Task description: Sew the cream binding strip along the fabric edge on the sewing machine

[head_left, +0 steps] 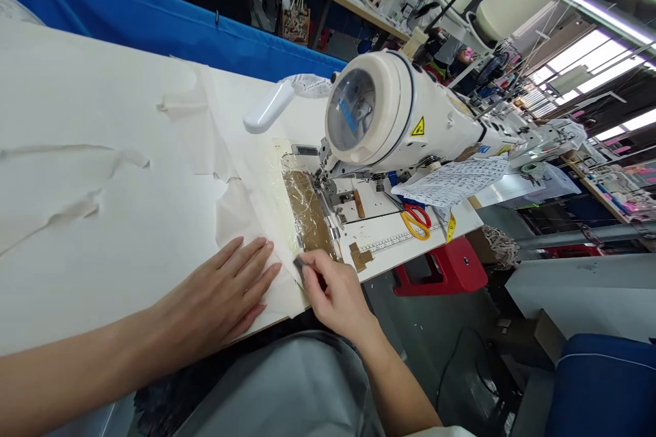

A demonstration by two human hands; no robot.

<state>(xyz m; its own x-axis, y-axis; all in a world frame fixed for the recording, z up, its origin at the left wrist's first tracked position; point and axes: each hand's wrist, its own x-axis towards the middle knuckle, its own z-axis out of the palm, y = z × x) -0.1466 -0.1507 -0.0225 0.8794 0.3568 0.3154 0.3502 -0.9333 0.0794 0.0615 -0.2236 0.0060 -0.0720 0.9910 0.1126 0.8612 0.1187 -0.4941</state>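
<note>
- Left hand (225, 293) lying flat on the cream cloth (113, 205), fingers (256, 266) spread and fully open, gripping nothing, only pressing the cloth down on the desk (400, 235).
- Right hand (335, 290) pinching a small dark metal tool (298, 263) between thumb and forefinger; fingers closed around it, tip touching the near edge of the cloth; kind of tool too small to tell.
- Cloth covering most of the desk, wrinkling in several places, its near corner lying between the two hands, just in front of the sewing machine (389, 109).
- Brown taped patch (307, 215) sitting beside the cloth edge, leading up to the needle area.
- Scissors (416, 220) with red and yellow handles and a yellow tape measure (450, 227) resting further right, well apart from both hands.
- Judging from folds and drape: cloth appearing light, soft and limp, likely sliding easily on the smooth desk; best taken at an edge or corner, or pinned under a flat palm.
</note>
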